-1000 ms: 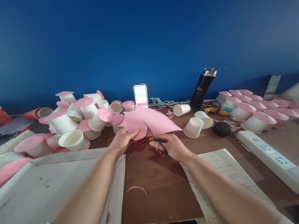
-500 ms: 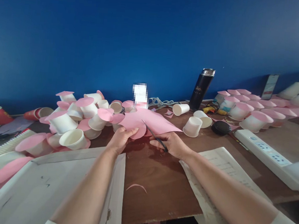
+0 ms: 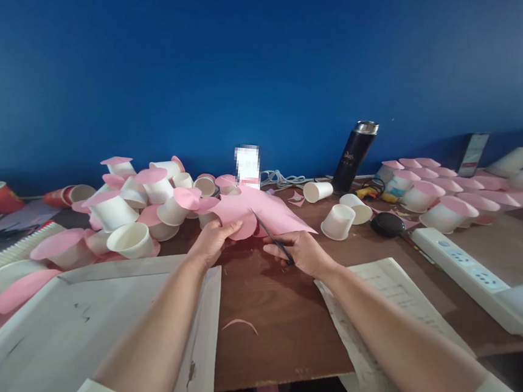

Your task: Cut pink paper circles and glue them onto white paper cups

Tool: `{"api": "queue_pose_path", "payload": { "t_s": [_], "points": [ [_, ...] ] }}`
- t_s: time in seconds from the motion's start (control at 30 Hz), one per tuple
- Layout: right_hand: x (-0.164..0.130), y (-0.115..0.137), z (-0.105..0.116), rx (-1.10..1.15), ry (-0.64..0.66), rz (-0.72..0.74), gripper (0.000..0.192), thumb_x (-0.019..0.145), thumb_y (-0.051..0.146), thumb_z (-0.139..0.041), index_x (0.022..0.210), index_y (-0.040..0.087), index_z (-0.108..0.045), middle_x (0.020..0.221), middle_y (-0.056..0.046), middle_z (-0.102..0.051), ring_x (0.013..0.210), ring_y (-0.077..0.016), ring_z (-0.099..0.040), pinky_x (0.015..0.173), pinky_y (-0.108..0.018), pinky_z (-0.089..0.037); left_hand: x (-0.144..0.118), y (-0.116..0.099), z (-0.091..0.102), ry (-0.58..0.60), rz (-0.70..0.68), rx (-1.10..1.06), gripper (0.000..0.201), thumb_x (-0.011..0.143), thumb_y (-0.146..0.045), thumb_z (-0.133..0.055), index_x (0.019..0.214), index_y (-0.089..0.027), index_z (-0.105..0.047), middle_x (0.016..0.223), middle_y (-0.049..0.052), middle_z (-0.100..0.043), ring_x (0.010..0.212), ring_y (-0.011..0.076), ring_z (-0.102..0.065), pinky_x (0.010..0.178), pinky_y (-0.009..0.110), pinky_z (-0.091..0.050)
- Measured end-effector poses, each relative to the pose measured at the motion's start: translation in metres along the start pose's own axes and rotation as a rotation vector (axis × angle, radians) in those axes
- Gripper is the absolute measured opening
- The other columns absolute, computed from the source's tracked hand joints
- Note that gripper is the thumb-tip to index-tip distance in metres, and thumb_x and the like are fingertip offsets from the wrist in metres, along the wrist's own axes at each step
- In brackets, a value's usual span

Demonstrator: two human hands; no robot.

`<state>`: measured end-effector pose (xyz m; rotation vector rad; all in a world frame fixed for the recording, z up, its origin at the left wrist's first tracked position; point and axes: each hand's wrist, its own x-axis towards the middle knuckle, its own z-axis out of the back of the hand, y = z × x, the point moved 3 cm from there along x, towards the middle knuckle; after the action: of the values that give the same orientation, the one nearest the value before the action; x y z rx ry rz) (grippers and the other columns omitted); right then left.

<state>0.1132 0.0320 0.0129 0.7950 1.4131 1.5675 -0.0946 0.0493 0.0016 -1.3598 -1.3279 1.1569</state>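
My left hand (image 3: 214, 239) pinches the near left edge of a pink sheet of paper (image 3: 273, 212), thumb on top. Part of the sheet is cut into a rounded lobe beside my thumb. A pair of dark scissors (image 3: 279, 246) is gripped in my right hand (image 3: 300, 253), its blades reaching into the paper from the right. The sheet is held up above the brown table (image 3: 279, 307). A thin curved pink offcut (image 3: 241, 324) lies on the table nearer to me.
White paper cups (image 3: 118, 211) with pink discs pile up at the left; more capped cups (image 3: 450, 212) stand in rows at the right. A black flask (image 3: 355, 158), loose cups (image 3: 338, 221), a round black case (image 3: 388, 224), and a power strip (image 3: 469, 275) also stand there. Printed paper (image 3: 383, 316) lies under my right forearm.
Both hands, the scissors and the pink sheet keep almost the same place. The whole view has shifted very slightly.
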Motion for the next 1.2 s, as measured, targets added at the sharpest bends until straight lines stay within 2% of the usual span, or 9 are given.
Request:
{"api": "queue_pose_path", "payload": {
  "t_s": [0.13,0.3,0.5,0.63,0.77,0.9,1.0,1.2],
  "points": [
    [-0.002,0.001,-0.004,0.004,0.026,0.019,0.043,0.068,0.055,-0.074,0.074,0.013,-0.069,0.057,0.000,-0.058,0.050,-0.0094,-0.050,0.047,-0.023,-0.037,0.002,0.002,0.002,-0.026,-0.014,0.061,0.048,0.060,-0.042,-0.081,0.098,-0.016,-0.067,0.087,0.005,-0.069,0.073,0.0161,-0.061,0.055,0.023,-0.044],
    [-0.006,0.000,-0.011,0.004,0.048,0.021,0.045,0.076,0.058,-0.066,0.068,0.013,-0.065,0.064,-0.003,-0.064,0.055,-0.0105,-0.055,0.052,-0.023,-0.040,0.003,0.000,0.004,-0.090,-0.110,0.221,0.036,0.065,-0.045,-0.077,0.081,-0.016,-0.065,0.072,0.000,-0.061,0.058,0.0113,-0.053,0.054,0.024,-0.042],
    [-0.010,0.002,-0.018,0.108,0.133,-0.037,0.043,0.079,0.055,-0.065,0.070,0.013,-0.061,0.065,-0.004,-0.066,0.053,-0.0096,-0.056,0.054,-0.023,-0.042,0.002,-0.001,0.004,-0.125,-0.177,0.284,0.037,0.068,-0.043,-0.075,0.093,-0.016,-0.068,0.081,0.003,-0.068,0.070,0.0170,-0.059,0.066,0.028,-0.045],
    [-0.010,0.006,-0.015,0.156,0.144,-0.053,0.042,0.077,0.056,-0.067,0.076,0.015,-0.057,0.061,-0.002,-0.065,0.050,-0.0094,-0.056,0.053,-0.023,-0.043,0.002,-0.003,0.005,-0.127,-0.179,0.320,0.039,0.067,-0.042,-0.075,0.096,-0.016,-0.069,0.084,0.004,-0.070,0.076,0.0207,-0.061,0.072,0.030,-0.046],
    [-0.009,0.006,-0.010,0.152,0.142,-0.080,0.043,0.076,0.056,-0.068,0.079,0.015,-0.054,0.060,-0.002,-0.065,0.050,-0.0101,-0.057,0.051,-0.022,-0.044,0.002,-0.004,0.006,-0.095,-0.194,0.345,0.042,0.069,-0.039,-0.074,0.104,-0.016,-0.068,0.088,0.005,-0.070,0.081,0.0223,-0.062,0.075,0.031,-0.046],
    [-0.005,0.000,-0.006,0.135,0.136,-0.079,0.043,0.075,0.056,-0.069,0.083,0.016,-0.056,0.060,-0.002,-0.066,0.050,-0.0106,-0.058,0.050,-0.022,-0.044,0.002,-0.003,0.006,-0.024,-0.149,0.310,0.042,0.069,-0.036,-0.074,0.105,-0.015,-0.068,0.082,0.004,-0.070,0.072,0.0200,-0.061,0.073,0.031,-0.045],
    [-0.004,-0.004,-0.005,0.130,0.132,-0.070,0.043,0.075,0.055,-0.070,0.083,0.016,-0.056,0.061,-0.001,-0.066,0.049,-0.0097,-0.058,0.050,-0.021,-0.044,0.002,-0.001,0.003,0.055,-0.111,0.231,0.045,0.069,-0.034,-0.075,0.108,-0.014,-0.067,0.086,0.005,-0.071,0.071,0.0190,-0.061,0.073,0.031,-0.045],
    [0.000,-0.010,-0.003,0.113,0.142,-0.044,0.041,0.075,0.055,-0.070,0.084,0.016,-0.059,0.061,-0.001,-0.066,0.050,-0.0095,-0.058,0.049,-0.020,-0.042,0.001,0.005,0.003,0.150,-0.003,0.125,0.038,0.068,-0.031,-0.077,0.099,-0.012,-0.067,0.086,0.007,-0.071,0.066,0.0171,-0.061,0.066,0.031,-0.045]
  ]
}}
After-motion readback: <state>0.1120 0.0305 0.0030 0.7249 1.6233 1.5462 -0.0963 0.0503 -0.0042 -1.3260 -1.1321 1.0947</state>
